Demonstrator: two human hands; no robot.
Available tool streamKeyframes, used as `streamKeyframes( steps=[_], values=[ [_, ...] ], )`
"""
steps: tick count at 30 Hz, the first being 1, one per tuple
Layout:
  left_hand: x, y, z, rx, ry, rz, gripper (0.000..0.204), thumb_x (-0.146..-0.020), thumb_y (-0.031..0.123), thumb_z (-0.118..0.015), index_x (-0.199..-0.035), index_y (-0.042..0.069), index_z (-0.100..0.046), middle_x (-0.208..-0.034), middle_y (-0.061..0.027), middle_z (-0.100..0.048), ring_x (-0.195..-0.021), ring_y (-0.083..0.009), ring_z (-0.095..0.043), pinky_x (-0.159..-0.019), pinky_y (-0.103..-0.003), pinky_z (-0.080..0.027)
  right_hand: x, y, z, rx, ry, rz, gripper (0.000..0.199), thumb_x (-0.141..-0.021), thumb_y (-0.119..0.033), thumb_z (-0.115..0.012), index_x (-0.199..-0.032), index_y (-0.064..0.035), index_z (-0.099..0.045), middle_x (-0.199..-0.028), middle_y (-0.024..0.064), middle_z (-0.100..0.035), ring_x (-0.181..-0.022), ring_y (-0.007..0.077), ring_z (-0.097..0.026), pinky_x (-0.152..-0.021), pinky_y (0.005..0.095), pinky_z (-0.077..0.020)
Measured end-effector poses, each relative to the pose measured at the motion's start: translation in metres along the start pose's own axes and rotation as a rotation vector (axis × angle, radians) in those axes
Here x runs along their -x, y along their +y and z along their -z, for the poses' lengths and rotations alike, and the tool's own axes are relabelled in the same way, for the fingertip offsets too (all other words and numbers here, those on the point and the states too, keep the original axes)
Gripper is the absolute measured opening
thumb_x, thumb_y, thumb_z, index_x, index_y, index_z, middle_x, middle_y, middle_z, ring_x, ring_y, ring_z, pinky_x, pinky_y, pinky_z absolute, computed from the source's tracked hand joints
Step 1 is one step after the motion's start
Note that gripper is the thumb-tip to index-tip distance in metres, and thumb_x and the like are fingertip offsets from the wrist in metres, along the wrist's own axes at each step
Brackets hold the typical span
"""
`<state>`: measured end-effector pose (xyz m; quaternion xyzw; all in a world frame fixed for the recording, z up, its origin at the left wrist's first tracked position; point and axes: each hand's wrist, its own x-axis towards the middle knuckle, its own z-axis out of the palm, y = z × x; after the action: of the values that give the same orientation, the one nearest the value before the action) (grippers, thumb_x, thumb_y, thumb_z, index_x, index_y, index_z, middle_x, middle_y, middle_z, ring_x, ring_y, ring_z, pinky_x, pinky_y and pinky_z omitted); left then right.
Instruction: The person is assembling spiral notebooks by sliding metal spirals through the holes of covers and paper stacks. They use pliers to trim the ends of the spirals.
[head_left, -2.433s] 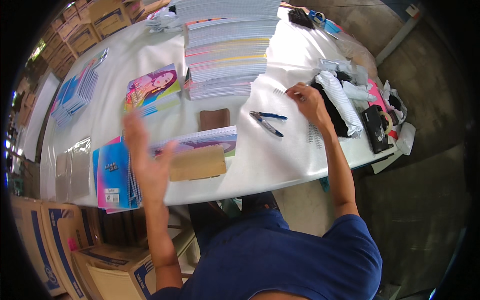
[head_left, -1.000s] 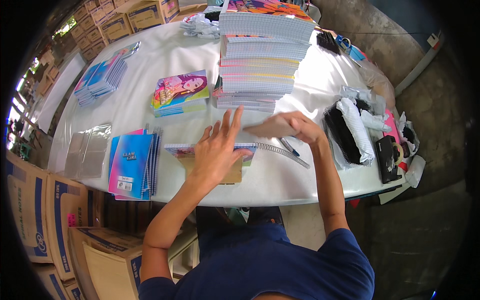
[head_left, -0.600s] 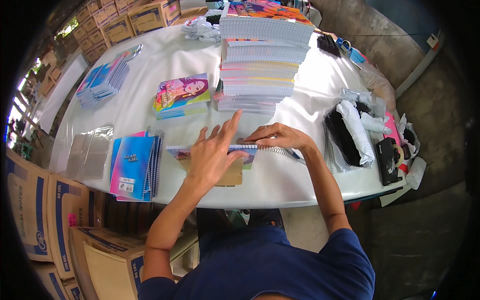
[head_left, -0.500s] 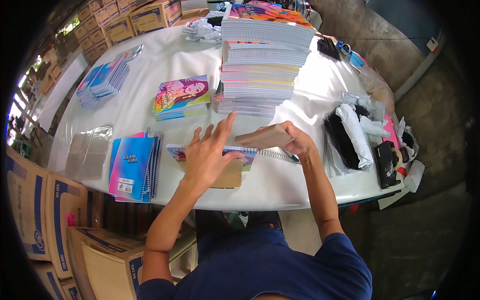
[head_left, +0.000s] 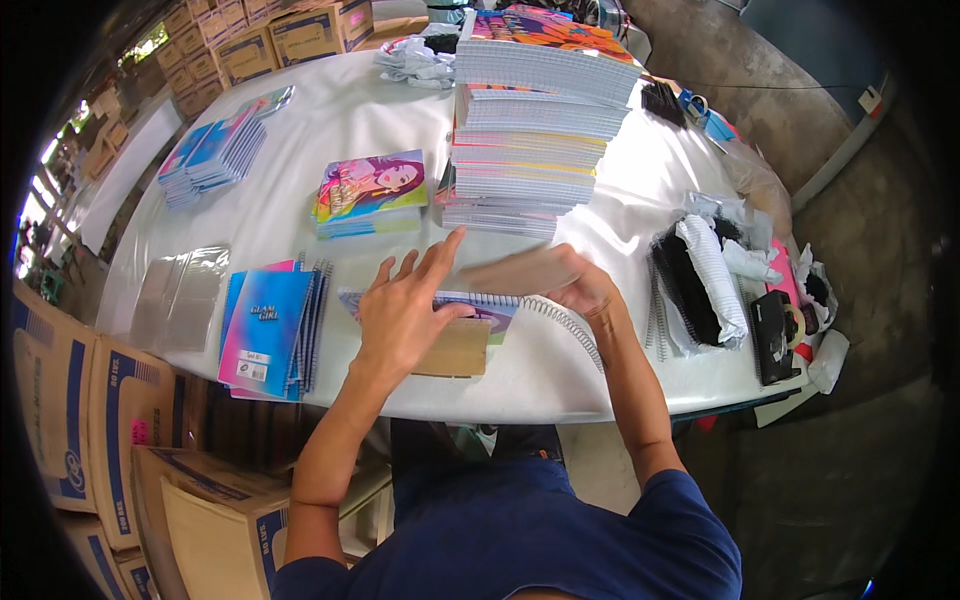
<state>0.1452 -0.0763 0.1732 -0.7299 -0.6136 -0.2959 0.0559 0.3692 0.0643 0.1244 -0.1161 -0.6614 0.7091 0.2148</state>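
Observation:
A notebook (head_left: 505, 314) stands or lies in front of me, its far edge lined with holes and a spiral wire coil (head_left: 566, 322). The coil's loose end curves out to the right, under my right wrist. My left hand (head_left: 402, 312) has its fingers spread over the notebook's left part, the thumb near its edge. A tan cardboard piece (head_left: 455, 352) rests against the notebook's near side. In my right hand (head_left: 588, 286) is a flat brownish board (head_left: 515, 270), smeared by motion, held above the coil and notebook.
Beyond my hands rises a tall stack of notebooks (head_left: 530, 150). Smaller piles (head_left: 370, 190) and blue spiral notebooks (head_left: 265, 330) lie to the left. On the right are black coils wrapped in white (head_left: 695, 280) and a black tape dispenser (head_left: 774, 340). Cartons (head_left: 210, 500) stand lower left.
The board in my right hand has moved slightly left and is now blurred. More of the coil shows to the right. My left hand stays spread over the notebook; the whole view shifts slightly.

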Motion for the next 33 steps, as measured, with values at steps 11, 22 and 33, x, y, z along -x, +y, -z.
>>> streamKeyframes(
  steps=[11,22,33],
  values=[
    [0.006,-0.010,0.009,-0.027,-0.004,0.042,0.097,-0.063,0.038,-0.081,-0.147,0.029,-0.034,-0.113,-0.0207,-0.065,-0.112,-0.0333,-0.061,-0.101,-0.049,-0.043,-0.026,-0.023,-0.029,0.059,-0.044,-0.164,0.068,-0.086,-0.049,-0.066,-0.124,0.0066,-0.055,-0.126,0.0195,-0.058,-0.121,0.0304,-0.052,-0.107,0.0399,-0.0364],
    [0.012,-0.025,0.016,-0.053,0.021,0.078,0.097,-0.062,0.041,-0.080,-0.146,0.029,-0.034,-0.116,-0.0217,-0.064,-0.116,-0.0341,-0.058,-0.105,-0.051,-0.037,-0.035,-0.010,-0.037,-0.205,0.075,-0.125,0.056,-0.086,-0.040,-0.068,-0.116,0.0077,-0.063,-0.115,0.0155,-0.065,-0.111,0.0217,-0.058,-0.096,0.0341,-0.0439],
    [0.013,-0.035,0.026,-0.081,0.027,0.139,0.101,-0.059,0.036,-0.083,-0.147,0.027,-0.034,-0.122,-0.0190,-0.061,-0.125,-0.0364,-0.050,-0.106,-0.052,-0.036,-0.050,-0.002,-0.031,-0.249,0.097,-0.089,0.058,-0.090,-0.045,-0.063,-0.114,0.0075,-0.064,-0.111,0.0154,-0.066,-0.112,0.0229,-0.058,-0.099,0.0339,-0.0432]
  ],
)
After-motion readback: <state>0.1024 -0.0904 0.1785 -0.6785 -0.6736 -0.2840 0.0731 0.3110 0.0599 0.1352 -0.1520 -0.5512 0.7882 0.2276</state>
